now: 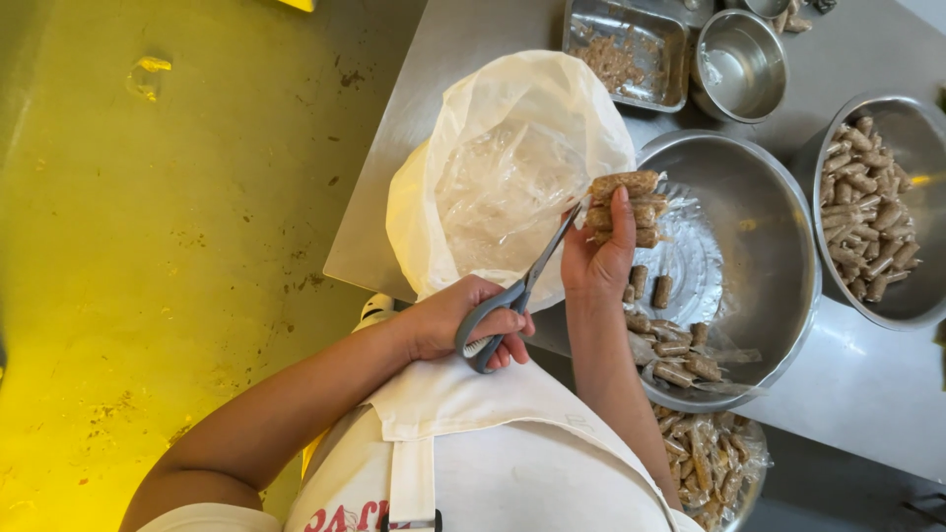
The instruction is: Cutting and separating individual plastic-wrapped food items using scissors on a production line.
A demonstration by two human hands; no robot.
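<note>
While a steel desk [867,384] stands on a yellow-lit floor [148,296], the lower bowl [734,483] is cut off by the frame. Left hand [458,320] grips scissors [517,296], blades pointing up-right to the rolls [626,209]. Right hand [599,258] pinches those wrapped rolls, long axes level, over a large bowl [759,197].

One pair of scissors [522,291], one plastic bag [503,167], one rectangular steel tray [631,20]. Four round steel bowls: a large middle one [759,187], one at the right [926,128], a small one [739,64], and one at the bottom edge [744,488]. The brown rolls [872,207] are too many to count.
</note>
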